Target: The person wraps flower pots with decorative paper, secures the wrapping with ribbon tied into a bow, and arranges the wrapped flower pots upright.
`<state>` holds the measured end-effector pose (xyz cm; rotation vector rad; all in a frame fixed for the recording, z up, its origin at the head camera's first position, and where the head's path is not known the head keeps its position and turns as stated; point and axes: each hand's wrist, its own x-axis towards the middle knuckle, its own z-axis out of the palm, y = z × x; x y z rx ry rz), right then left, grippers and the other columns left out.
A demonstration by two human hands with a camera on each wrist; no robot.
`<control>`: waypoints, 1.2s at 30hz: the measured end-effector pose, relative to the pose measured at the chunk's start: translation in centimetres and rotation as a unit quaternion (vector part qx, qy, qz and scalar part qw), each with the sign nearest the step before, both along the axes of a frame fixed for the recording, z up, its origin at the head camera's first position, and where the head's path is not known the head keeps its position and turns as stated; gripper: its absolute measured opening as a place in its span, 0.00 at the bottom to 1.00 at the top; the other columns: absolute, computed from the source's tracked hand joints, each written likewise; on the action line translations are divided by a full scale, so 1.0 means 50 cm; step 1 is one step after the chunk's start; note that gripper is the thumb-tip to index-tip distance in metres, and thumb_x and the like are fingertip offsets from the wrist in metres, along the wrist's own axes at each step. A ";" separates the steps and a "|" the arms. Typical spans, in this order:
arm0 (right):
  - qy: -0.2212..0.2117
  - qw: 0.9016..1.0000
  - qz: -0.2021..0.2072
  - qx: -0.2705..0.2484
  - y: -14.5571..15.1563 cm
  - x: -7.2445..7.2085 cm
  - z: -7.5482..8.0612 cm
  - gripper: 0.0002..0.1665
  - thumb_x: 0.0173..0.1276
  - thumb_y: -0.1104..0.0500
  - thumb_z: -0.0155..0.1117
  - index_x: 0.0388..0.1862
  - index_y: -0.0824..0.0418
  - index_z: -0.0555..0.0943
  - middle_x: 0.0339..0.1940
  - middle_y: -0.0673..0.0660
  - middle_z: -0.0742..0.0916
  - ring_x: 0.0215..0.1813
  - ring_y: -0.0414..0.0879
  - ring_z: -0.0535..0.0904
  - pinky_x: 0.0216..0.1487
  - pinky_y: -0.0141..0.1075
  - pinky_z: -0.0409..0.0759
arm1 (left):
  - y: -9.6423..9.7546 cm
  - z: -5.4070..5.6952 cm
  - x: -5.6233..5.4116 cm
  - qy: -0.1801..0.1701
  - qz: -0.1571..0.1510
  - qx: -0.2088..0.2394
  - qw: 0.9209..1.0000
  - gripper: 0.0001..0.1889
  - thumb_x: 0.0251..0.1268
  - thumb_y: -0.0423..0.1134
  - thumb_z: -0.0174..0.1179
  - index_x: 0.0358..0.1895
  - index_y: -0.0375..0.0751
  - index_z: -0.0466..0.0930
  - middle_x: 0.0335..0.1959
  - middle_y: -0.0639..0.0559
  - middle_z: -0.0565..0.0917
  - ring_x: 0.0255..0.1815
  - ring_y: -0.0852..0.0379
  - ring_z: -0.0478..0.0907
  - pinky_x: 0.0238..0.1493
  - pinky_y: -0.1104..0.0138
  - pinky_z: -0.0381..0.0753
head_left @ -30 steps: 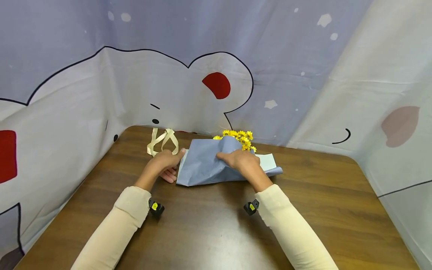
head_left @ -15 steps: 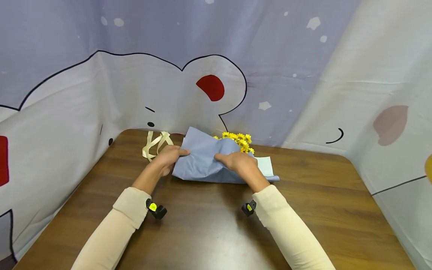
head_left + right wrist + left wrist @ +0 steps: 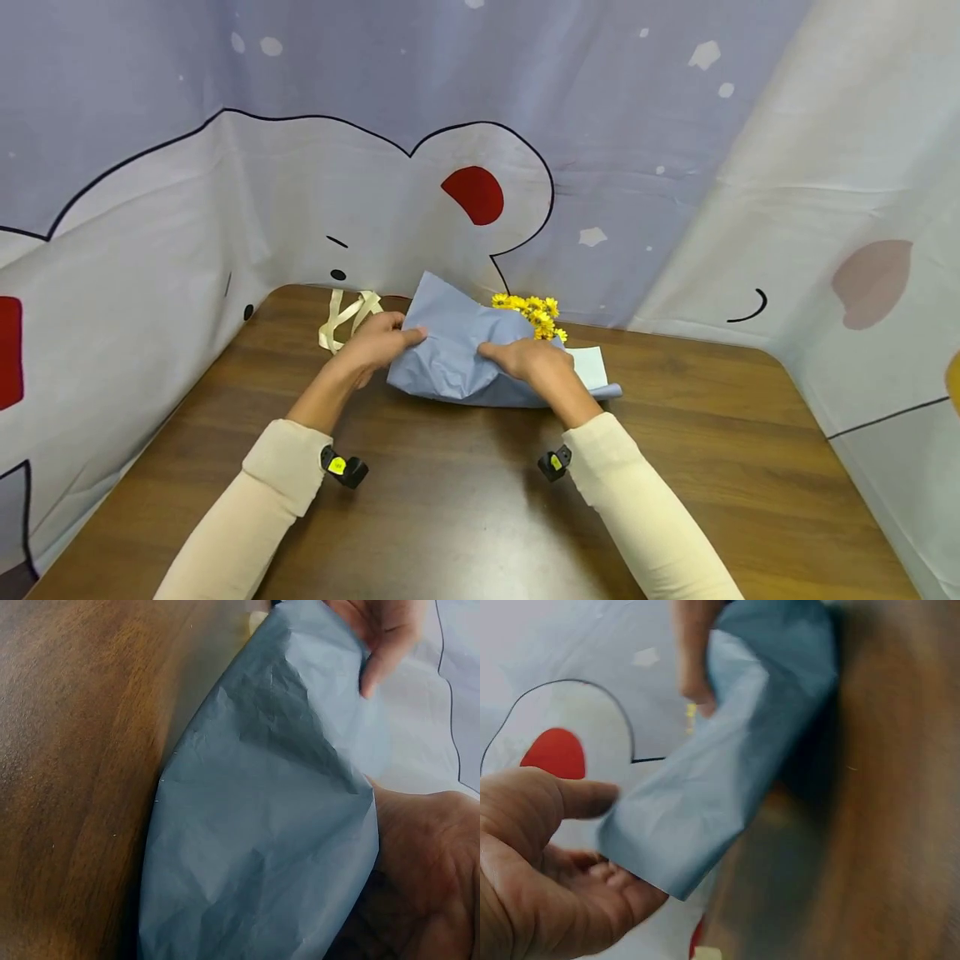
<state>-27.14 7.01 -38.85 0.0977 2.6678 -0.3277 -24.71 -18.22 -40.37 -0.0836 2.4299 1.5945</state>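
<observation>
A sheet of blue-grey wrapping paper (image 3: 442, 354) lies folded over a bunch of yellow flowers (image 3: 542, 317), whose heads show behind it; the stems are hidden. My left hand (image 3: 377, 340) pinches the paper's left end, thumb above and fingers beneath, as the left wrist view shows with the paper (image 3: 682, 817) lifted off the table. Across the middle of the bundle, my right hand (image 3: 534, 360) grips the paper, its thumb on top; its fingers are hidden. A pale inner sheet (image 3: 588, 367) sticks out on the right, beside a rolled paper edge.
A cream ribbon (image 3: 341, 321) lies loosely looped behind my left hand, near the back left corner of the brown wooden table (image 3: 465, 500). A printed curtain (image 3: 637, 167) hangs close behind the table's back edge.
My left hand has gone from lying beside the paper to pinching its left end, and has raised and folded it toward the right. My right hand has stayed on the bundle.
</observation>
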 end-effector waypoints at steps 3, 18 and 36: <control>-0.005 1.000 0.005 -0.003 0.000 -0.002 -0.001 0.63 0.74 0.16 0.44 0.87 0.62 0.72 0.88 0.68 0.74 0.85 0.64 0.73 0.84 0.62 0.70 | 0.003 -0.013 0.009 -0.017 0.020 -0.010 1.000 0.23 0.87 0.52 0.61 0.57 0.30 0.84 0.45 0.50 0.84 0.44 0.57 0.81 0.50 0.64 0.80; -0.050 0.998 0.007 -0.031 0.018 -0.016 0.004 0.66 0.75 0.16 0.46 0.90 0.67 0.65 0.91 0.70 0.68 0.90 0.66 0.65 0.90 0.65 0.63 | 0.098 0.043 -0.001 0.005 0.005 0.130 0.991 0.19 0.76 0.32 0.64 0.22 0.44 0.76 0.13 0.62 0.72 0.18 0.64 0.70 0.25 0.70 0.71; -0.007 1.000 0.004 -0.018 0.012 -0.011 -0.007 0.65 0.74 0.15 0.46 0.85 0.66 0.73 0.87 0.68 0.75 0.87 0.64 0.72 0.87 0.63 0.68 | 0.106 -0.023 0.056 0.070 0.006 0.119 0.990 0.26 0.77 0.50 0.72 0.64 0.32 0.88 0.54 0.42 0.91 0.47 0.54 0.86 0.47 0.62 0.87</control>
